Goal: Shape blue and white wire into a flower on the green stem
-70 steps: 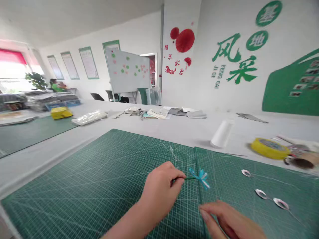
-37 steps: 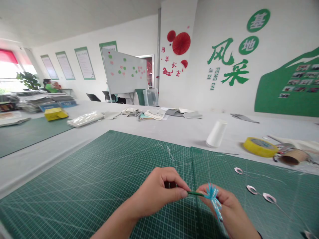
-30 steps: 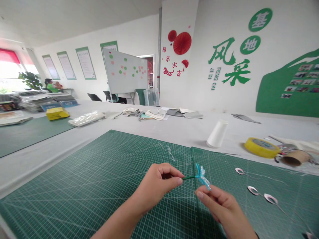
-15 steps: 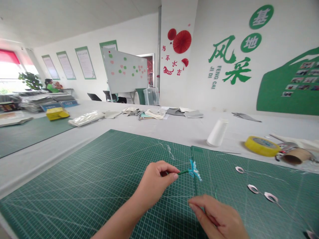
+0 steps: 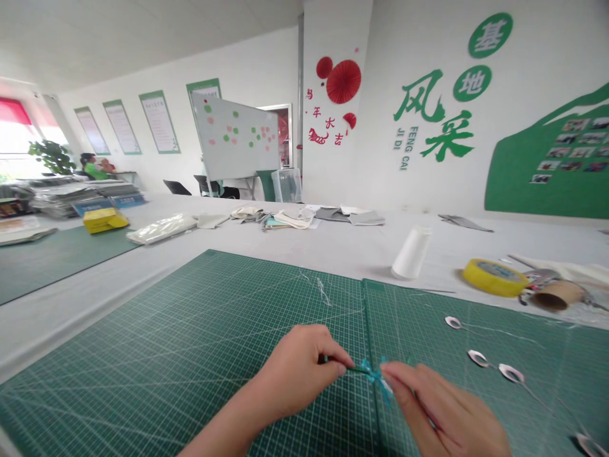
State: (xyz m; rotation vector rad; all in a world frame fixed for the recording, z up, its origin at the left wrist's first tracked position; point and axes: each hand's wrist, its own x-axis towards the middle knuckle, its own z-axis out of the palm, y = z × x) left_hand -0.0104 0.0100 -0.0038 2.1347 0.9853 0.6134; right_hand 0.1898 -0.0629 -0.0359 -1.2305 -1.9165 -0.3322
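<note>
My left hand point(image 5: 297, 371) pinches a thin green wire stem point(image 5: 356, 369) between thumb and fingers, low on the green cutting mat point(image 5: 190, 362). At the stem's right end sits a blue ribbon tuft point(image 5: 375, 379), partly hidden. My right hand point(image 5: 442, 409) closes its fingertips on that tuft. To the right, several small silver-rimmed wire-stemmed loops lie on the mat, among them one point(image 5: 509, 373) and another point(image 5: 478, 358). Neither hand touches them.
Beyond the mat stand a white paper cone point(image 5: 412, 254), a yellow tape roll point(image 5: 490, 277) and a cardboard tube point(image 5: 559, 295). Fabric pieces point(image 5: 290, 220) lie farther along the white table. A person in green point(image 5: 92, 167) sits far left, near a whiteboard point(image 5: 233, 145).
My right hand has moved up from below the mat area to the blue tuft. My left hand has shifted down and right with the stem. The tuft now sits lower.
</note>
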